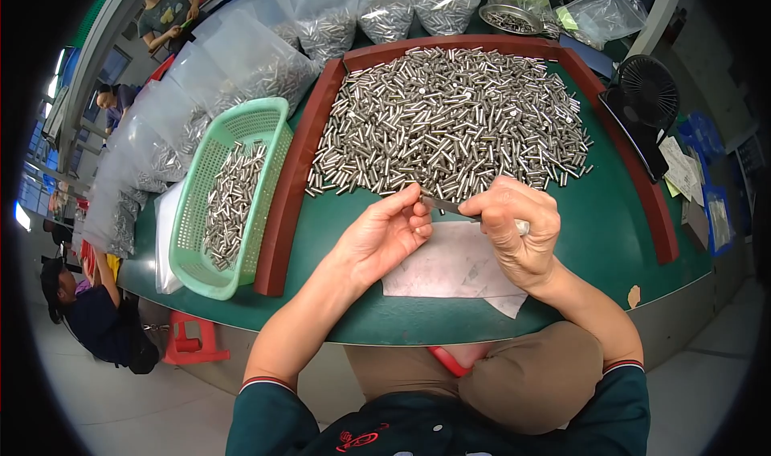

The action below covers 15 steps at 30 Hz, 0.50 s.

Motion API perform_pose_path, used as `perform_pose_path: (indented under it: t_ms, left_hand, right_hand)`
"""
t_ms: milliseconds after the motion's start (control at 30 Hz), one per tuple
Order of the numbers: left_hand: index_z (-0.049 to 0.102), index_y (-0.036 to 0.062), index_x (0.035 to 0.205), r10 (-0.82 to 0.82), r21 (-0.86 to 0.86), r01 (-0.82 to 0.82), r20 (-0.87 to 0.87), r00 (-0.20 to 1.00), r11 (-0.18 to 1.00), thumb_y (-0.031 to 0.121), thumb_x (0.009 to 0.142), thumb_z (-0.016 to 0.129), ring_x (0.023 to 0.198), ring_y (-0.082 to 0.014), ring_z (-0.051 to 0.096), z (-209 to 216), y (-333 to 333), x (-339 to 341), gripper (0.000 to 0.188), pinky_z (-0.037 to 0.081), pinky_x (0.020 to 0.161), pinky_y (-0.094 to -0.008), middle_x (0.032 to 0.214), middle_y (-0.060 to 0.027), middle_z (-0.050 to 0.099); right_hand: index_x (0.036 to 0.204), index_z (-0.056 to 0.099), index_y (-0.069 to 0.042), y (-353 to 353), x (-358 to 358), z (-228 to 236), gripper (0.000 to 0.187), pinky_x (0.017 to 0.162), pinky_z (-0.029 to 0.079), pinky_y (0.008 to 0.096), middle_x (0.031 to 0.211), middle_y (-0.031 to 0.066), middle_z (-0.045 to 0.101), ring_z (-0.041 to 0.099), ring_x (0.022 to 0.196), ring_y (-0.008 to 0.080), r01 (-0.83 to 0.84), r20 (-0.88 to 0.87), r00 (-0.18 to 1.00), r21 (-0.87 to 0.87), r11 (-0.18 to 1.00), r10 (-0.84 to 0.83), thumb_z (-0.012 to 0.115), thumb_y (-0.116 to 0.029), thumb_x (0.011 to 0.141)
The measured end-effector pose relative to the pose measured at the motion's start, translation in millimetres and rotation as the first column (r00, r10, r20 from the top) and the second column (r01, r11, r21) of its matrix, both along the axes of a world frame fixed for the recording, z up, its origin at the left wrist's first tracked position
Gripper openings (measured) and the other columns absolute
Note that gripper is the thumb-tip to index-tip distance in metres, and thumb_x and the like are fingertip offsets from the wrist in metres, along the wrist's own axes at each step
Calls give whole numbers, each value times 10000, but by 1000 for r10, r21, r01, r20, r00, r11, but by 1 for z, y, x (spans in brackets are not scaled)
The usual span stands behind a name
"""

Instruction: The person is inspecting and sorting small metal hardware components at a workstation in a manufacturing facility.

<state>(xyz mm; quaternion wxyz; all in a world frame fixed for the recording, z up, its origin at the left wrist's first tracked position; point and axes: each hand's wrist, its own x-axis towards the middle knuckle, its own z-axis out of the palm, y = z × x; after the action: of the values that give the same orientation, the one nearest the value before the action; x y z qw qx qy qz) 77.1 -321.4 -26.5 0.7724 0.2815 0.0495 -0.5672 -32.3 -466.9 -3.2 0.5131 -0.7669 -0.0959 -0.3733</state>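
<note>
My left hand (387, 235) is closed in a pinch, thumb against forefinger, above the near edge of a big heap of short metal pins (450, 119). Whatever sits between those fingertips is too small and covered to make out. My right hand (520, 227) grips a small knife (446, 205); its narrow grey blade points left and meets the left fingertips. The pale butt of its handle shows at the palm. Beneath both hands, a smudged whitish cloth (442, 267) lies on the green tabletop (353, 319).
Dark red wooden bars (283, 215) border the heap on three sides. On the left stands a green mesh basket (186, 223) partly filled with pins. Clear bags of pins (325, 22) line the far and left edges. A black fan (646, 91) is at right. Other people sit at left.
</note>
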Motion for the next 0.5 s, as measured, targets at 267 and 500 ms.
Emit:
perform_pose_path:
  t_ms: [267,500]
  left_hand:
    - [501,59,782,-4,3,4,25,1000,1000,161,827,561,609,-91,424,-4,1,0,127,385,580,-223,702,-24,490]
    - [513,69,760,-7,16,6,49,999,1000,168,827,562,589,-82,409,-4,1,0,129,370,567,-223,682,-10,497]
  right_hand:
    - [704,605,-10,0,0,-1,186,447,390,246,606,67,549,516,496,162,7,8,1000,-13,1000,-7,610,-179,784]
    - [693,599,-7,0,0,-1,189,444,391,249,598,69,545,518,492,164,9,8,1000,-18,1000,-9,609,-173,784]
